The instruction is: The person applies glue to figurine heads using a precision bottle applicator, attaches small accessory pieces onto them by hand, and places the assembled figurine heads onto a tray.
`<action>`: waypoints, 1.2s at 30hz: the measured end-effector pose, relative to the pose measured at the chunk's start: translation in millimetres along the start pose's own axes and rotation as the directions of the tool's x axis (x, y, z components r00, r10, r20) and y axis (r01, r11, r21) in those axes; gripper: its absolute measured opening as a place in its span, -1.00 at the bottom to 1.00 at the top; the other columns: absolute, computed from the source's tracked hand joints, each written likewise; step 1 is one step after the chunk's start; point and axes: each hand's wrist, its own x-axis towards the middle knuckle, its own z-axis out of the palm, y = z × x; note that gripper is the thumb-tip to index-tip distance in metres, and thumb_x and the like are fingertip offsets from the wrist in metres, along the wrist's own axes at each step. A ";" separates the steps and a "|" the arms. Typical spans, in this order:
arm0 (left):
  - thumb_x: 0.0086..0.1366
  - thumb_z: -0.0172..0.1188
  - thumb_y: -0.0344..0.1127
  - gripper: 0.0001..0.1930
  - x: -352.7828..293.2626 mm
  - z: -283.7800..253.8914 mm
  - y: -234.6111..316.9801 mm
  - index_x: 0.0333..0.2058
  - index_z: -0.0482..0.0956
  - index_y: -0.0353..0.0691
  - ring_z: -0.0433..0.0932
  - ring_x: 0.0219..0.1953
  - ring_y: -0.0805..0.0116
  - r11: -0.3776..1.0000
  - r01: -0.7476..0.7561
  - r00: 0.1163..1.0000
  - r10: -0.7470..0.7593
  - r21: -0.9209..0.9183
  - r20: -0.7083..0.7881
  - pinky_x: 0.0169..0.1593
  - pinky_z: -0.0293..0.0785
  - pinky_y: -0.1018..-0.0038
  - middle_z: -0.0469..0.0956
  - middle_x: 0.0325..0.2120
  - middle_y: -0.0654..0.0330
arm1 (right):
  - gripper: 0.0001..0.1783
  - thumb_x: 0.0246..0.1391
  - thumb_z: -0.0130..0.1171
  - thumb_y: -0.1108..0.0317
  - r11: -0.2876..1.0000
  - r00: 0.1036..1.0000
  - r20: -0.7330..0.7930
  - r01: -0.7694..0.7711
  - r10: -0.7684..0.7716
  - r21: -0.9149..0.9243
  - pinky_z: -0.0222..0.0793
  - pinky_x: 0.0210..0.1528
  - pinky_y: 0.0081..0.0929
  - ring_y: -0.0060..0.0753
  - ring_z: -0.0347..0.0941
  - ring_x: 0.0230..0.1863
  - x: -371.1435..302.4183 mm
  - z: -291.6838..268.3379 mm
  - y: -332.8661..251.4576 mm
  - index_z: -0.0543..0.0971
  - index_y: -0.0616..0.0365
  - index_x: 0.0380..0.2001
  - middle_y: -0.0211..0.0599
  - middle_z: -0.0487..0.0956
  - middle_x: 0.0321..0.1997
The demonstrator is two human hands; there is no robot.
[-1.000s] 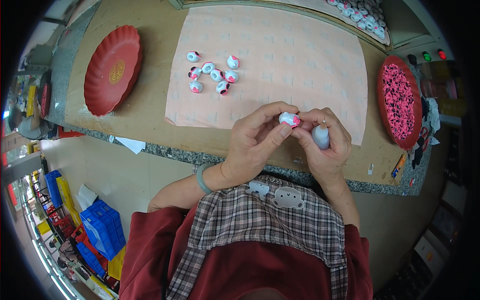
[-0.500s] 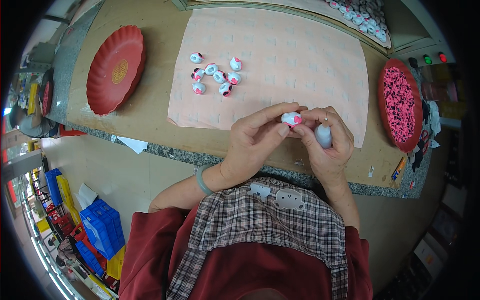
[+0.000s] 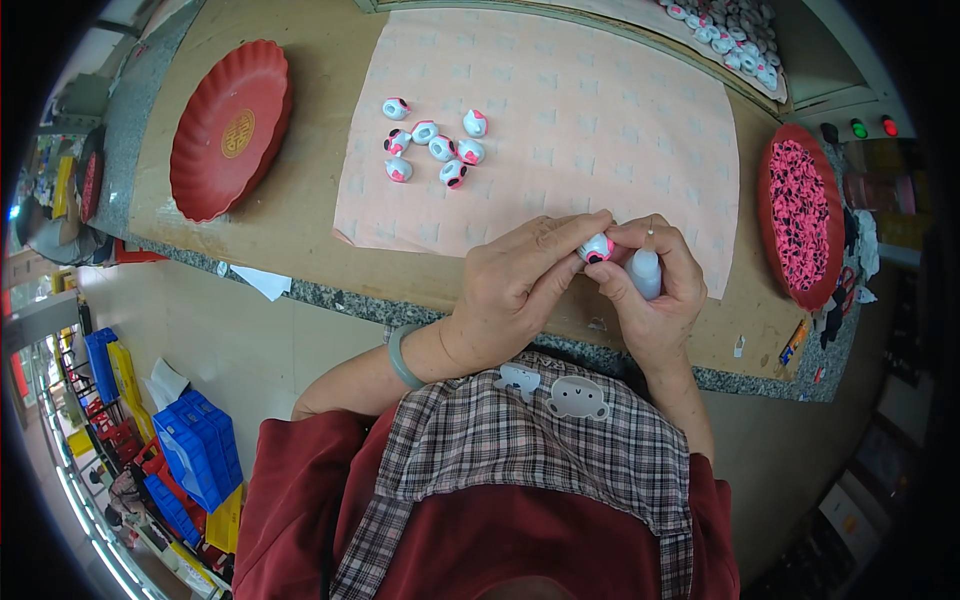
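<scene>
Between the fingertips of both hands is a small white bead-like piece with pink and black parts on it. My left hand, a pale bangle at its wrist, pinches the piece from the left. My right hand steadies it with thumb and forefinger and also keeps a translucent squeeze bottle in its grip, the thin nozzle pointing up. Several similar white pieces lie in a loose group on the pale pink patterned sheet, beyond my left hand.
At the left stands a red scalloped tray. On the right, another red tray is filled with small pink and black parts. A lighter-like tube and scissors lie nearby. More white pieces sit on a shelf at the back.
The white piece has been turned between my fingers, so a black part now shows at its lower side. My left fingers have closed further over it.
</scene>
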 end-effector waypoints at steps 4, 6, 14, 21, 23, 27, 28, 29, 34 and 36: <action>0.06 0.09 -0.70 -0.61 2.5 4.7 -9.2 -0.07 0.49 -0.43 0.59 -0.22 0.19 0.954 -0.257 0.959 0.272 0.153 -0.085 -0.18 0.52 0.45 0.57 -0.26 -0.06 | -0.74 -0.13 0.31 0.57 0.945 0.973 0.027 -0.231 0.231 0.233 0.36 -0.44 -0.67 -0.61 0.41 -0.48 -5.4 0.8 -2.1 0.49 0.25 -0.31 -0.37 0.50 -0.42; 0.04 0.09 -0.71 -0.60 3.0 5.4 -11.0 -0.08 0.49 -0.42 0.59 -0.22 0.14 0.927 -0.310 0.938 0.335 0.209 -0.094 -0.18 0.53 0.43 0.57 -0.23 -0.05 | -0.74 -0.11 0.29 0.58 0.920 0.962 0.025 -0.267 0.271 0.289 0.35 -0.45 -0.68 -0.63 0.40 -0.48 -6.6 3.9 -6.1 0.49 0.26 -0.30 -0.38 0.49 -0.42; -0.01 0.09 -0.74 -0.57 2.4 4.9 -14.4 -0.08 0.49 -0.43 0.58 -0.19 0.12 0.912 -0.326 0.936 0.348 0.250 -0.049 -0.18 0.54 0.42 0.55 -0.19 -0.07 | -0.75 -0.07 0.24 0.62 0.808 0.916 0.078 -0.385 0.393 0.446 0.31 -0.49 -0.73 -0.68 0.38 -0.48 -7.9 4.7 -3.6 0.47 0.27 -0.27 -0.39 0.46 -0.43; 0.15 0.09 -0.63 -0.63 -1.6 5.2 -4.7 -0.02 0.44 -0.42 0.55 -0.14 0.31 0.952 0.072 0.997 -0.069 -0.296 0.020 -0.10 0.51 0.47 0.53 -0.14 -0.01 | -0.74 -0.15 0.28 0.62 0.960 0.976 0.011 -0.217 0.219 0.177 0.35 -0.41 -0.69 -0.64 0.40 -0.45 -2.5 -1.2 1.0 0.50 0.24 -0.31 -0.38 0.47 -0.44; 0.22 0.09 -0.55 -0.67 -3.4 8.4 -8.1 -0.02 0.43 -0.42 0.53 -0.13 0.38 0.807 0.206 0.976 -0.213 -0.554 0.053 -0.07 0.49 0.49 0.53 -0.16 0.04 | -0.74 -0.18 0.30 0.62 0.988 0.989 0.020 -0.146 0.145 0.055 0.35 -0.39 -0.67 -0.63 0.40 -0.44 -1.0 -1.0 -0.8 0.52 0.24 -0.34 -0.36 0.48 -0.44; 0.26 0.10 -0.47 -0.71 -5.2 5.8 -13.1 -0.04 0.45 -0.41 0.51 -0.13 0.45 0.723 0.278 0.950 -0.304 -0.633 0.070 -0.05 0.46 0.53 0.54 -0.17 0.12 | -0.75 -0.20 0.31 0.62 0.993 0.990 0.086 -0.115 0.114 -0.002 0.35 -0.38 -0.66 -0.62 0.40 -0.44 7.6 -4.3 -10.1 0.54 0.23 -0.36 -0.35 0.48 -0.44; 0.26 0.10 -0.47 -0.71 -5.9 6.0 -13.8 -0.04 0.45 -0.41 0.51 -0.13 0.45 0.723 0.279 0.950 -0.304 -0.632 0.072 -0.05 0.46 0.53 0.54 -0.17 0.12 | -0.76 -0.20 0.31 0.62 0.993 0.986 0.117 -0.117 0.116 0.001 0.34 -0.38 -0.66 -0.62 0.40 -0.44 8.7 -4.6 -11.3 0.55 0.23 -0.37 -0.34 0.48 -0.44; 0.26 0.09 -0.47 -0.71 -6.9 6.5 -14.1 -0.04 0.45 -0.41 0.51 -0.13 0.44 0.749 0.262 0.955 -0.292 -0.609 0.052 -0.05 0.46 0.53 0.55 -0.18 0.12 | -0.76 -0.20 0.31 0.62 0.993 0.986 0.115 -0.118 0.117 0.001 0.34 -0.38 -0.66 -0.62 0.40 -0.44 7.5 -4.4 -10.8 0.55 0.23 -0.37 -0.34 0.48 -0.44; 0.27 0.09 -0.46 -0.74 -9.4 7.9 -11.7 -0.07 0.47 -0.39 0.53 -0.15 0.42 0.820 0.184 0.973 -0.231 -0.541 -0.019 -0.08 0.46 0.55 0.56 -0.22 0.12 | -0.71 -0.19 0.33 0.58 0.971 0.974 0.052 -0.225 0.221 0.085 0.35 -0.36 -0.66 -0.64 0.39 -0.42 -2.8 2.2 -3.4 0.49 0.23 -0.34 -0.39 0.46 -0.42; 0.27 0.09 -0.45 -0.74 -8.5 6.9 -9.5 -0.08 0.47 -0.39 0.53 -0.17 0.42 0.830 0.163 0.976 -0.214 -0.533 -0.035 -0.09 0.46 0.55 0.57 -0.23 0.13 | -0.68 -0.19 0.35 0.56 0.972 0.981 -0.028 -0.186 0.191 0.142 0.35 -0.35 -0.66 -0.65 0.38 -0.40 -5.3 5.3 -1.2 0.45 0.22 -0.32 -0.42 0.45 -0.39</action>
